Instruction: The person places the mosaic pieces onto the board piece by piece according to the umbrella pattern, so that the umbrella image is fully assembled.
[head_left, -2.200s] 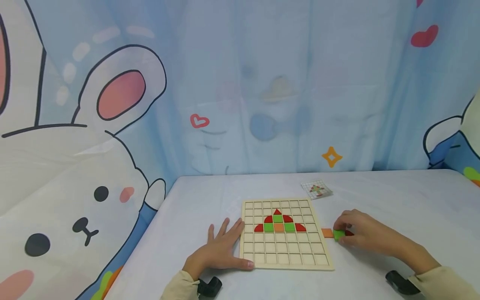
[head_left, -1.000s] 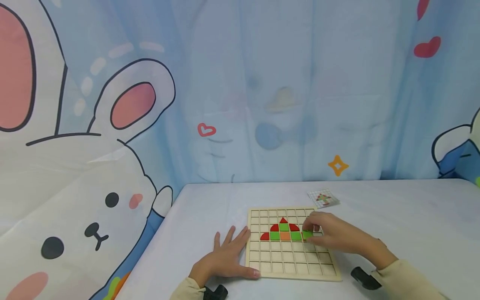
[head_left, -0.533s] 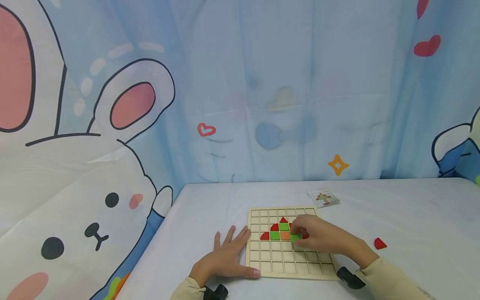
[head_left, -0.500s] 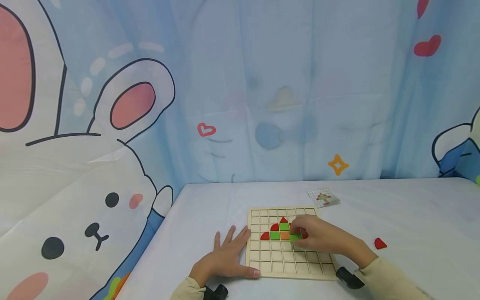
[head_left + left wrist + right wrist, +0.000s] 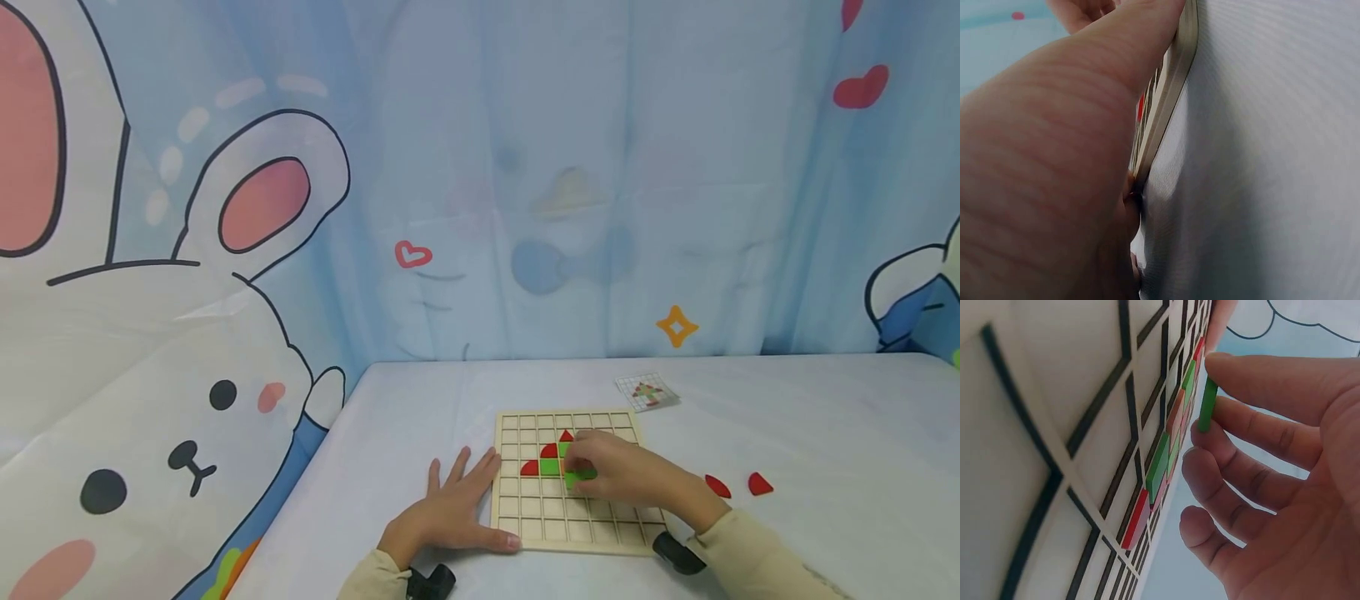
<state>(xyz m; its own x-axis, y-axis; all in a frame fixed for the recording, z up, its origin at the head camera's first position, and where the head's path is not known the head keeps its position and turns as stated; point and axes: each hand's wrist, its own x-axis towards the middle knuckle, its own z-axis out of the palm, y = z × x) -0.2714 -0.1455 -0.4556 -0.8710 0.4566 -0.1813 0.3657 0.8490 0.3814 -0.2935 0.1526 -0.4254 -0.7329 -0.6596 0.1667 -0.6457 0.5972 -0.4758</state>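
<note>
My right hand (image 5: pixel 618 471) pinches a green square tile (image 5: pixel 1207 406) between thumb and fingertips, just above the gridded wooden board (image 5: pixel 517 521). In the right wrist view the tile is on edge, apart from the board. A mosaic lies in the board's cells: a red triangle (image 5: pixel 566 436), red quarter-round tiles (image 5: pixel 530 468), green squares (image 5: pixel 550 467) and an orange tile (image 5: pixel 1175 417). In the head view my right hand hides part of it. My left hand (image 5: pixel 446 512) lies at the board's left edge, fingers spread, thumb by the near corner.
Two loose red pieces, a leaf-shaped one (image 5: pixel 717 486) and a fan-shaped one (image 5: pixel 760 483), lie on the white tablecloth (image 5: pixel 840 433) right of the board. A small pattern card (image 5: pixel 647 392) lies behind the board. A printed curtain (image 5: pixel 465 167) hangs behind the table.
My right hand took the green square from the table right of the board, then carried it leftward over the board to the mosaic's middle. My left hand stayed at the board's edge.
</note>
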